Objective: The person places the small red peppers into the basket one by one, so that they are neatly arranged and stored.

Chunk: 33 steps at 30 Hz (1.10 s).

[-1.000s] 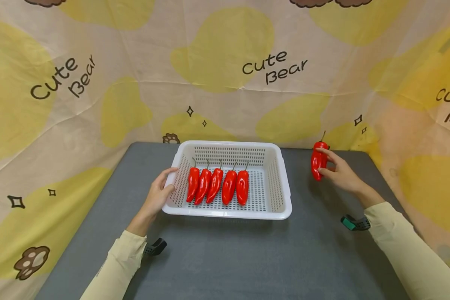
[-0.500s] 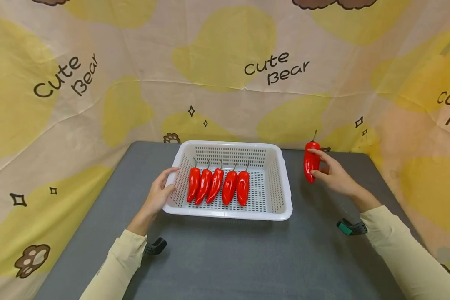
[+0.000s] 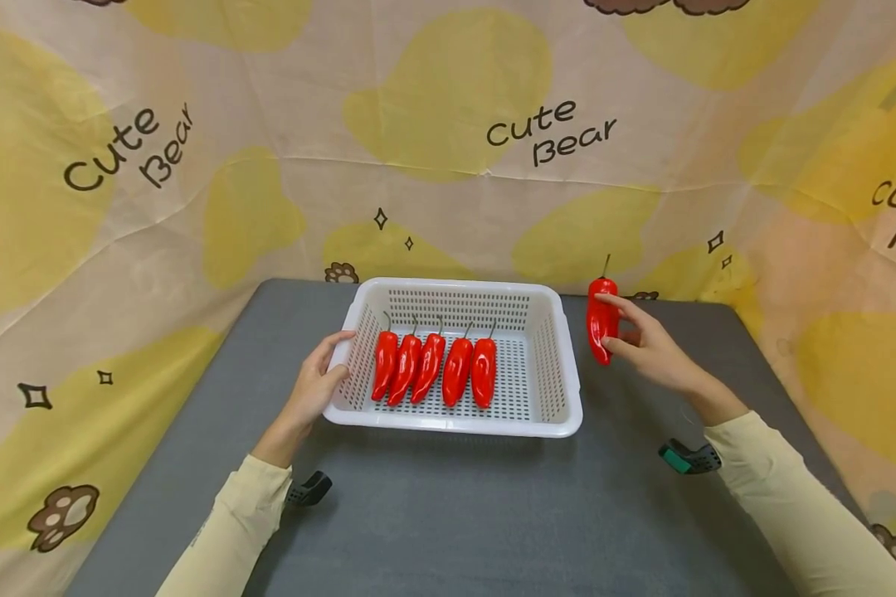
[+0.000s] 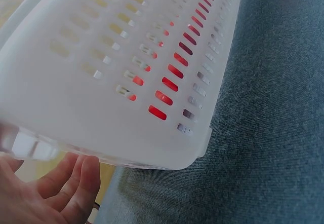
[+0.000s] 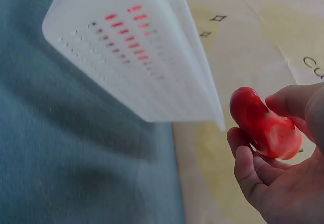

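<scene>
A white slotted plastic basket (image 3: 448, 429) stands on the dark table, with several red chili peppers (image 3: 458, 373) lying side by side in its left and middle part, stems pointing away. My left hand (image 3: 315, 385) grips the basket's left rim between thumb and fingers; the left wrist view shows its fingers (image 4: 83, 183) under that rim. Just right of the basket, my right hand (image 3: 645, 347) pinches another red chili pepper (image 3: 601, 319) between thumb and fingers, stem up. In the right wrist view this chili pepper (image 5: 266, 125) is held apart from the basket wall.
The grey table (image 3: 448, 514) extends in front of the basket and to both sides. A cloth backdrop (image 3: 433, 108) with yellow patches and lettering hangs close behind the basket. Each wrist wears a dark strap; the right strap (image 3: 689, 458) has a green part.
My right hand has moved left with the chili pepper, closer to the basket's right side. The left hand and the basket have stayed in place.
</scene>
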Each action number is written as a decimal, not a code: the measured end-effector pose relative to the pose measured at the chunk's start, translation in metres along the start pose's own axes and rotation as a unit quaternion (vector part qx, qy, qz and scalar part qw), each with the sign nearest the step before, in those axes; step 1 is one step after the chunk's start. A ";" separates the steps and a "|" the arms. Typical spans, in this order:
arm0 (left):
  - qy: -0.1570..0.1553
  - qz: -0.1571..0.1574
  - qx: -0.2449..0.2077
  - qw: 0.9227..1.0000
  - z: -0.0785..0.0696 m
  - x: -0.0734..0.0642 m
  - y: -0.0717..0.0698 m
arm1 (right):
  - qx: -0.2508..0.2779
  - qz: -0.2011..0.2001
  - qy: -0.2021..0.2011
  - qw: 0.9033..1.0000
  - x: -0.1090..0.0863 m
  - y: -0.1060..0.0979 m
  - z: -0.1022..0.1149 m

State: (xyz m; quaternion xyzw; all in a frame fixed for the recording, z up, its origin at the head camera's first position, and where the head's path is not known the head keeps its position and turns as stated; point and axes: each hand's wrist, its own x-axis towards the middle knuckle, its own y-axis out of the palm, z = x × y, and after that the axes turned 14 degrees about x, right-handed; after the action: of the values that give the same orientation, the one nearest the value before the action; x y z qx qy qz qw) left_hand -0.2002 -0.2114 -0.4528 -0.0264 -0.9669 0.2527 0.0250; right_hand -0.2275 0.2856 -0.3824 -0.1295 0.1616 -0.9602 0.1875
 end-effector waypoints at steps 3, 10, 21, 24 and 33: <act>0.002 -0.001 0.005 1.000 0.000 0.001 0.000 | 0.011 0.004 0.000 1.000 0.001 0.005 0.003; 0.001 0.000 0.007 1.000 0.001 0.001 -0.001 | 0.027 0.021 -0.003 0.999 0.007 0.017 0.008; -0.005 0.003 0.012 1.000 0.002 0.001 0.000 | 0.054 0.054 0.010 0.997 0.009 0.033 0.012; -0.005 0.003 0.008 1.000 0.002 0.001 0.000 | 0.052 0.060 0.013 0.997 0.008 0.037 0.014; -0.003 0.005 0.004 1.000 0.001 0.001 0.000 | 0.042 0.075 0.011 0.996 0.010 0.050 0.018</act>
State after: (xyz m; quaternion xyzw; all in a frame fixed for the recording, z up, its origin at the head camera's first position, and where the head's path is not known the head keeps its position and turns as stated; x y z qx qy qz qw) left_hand -0.2009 -0.2118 -0.4540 -0.0304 -0.9656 0.2572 0.0213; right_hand -0.2149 0.2327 -0.3824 -0.0981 0.1328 -0.9509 0.2619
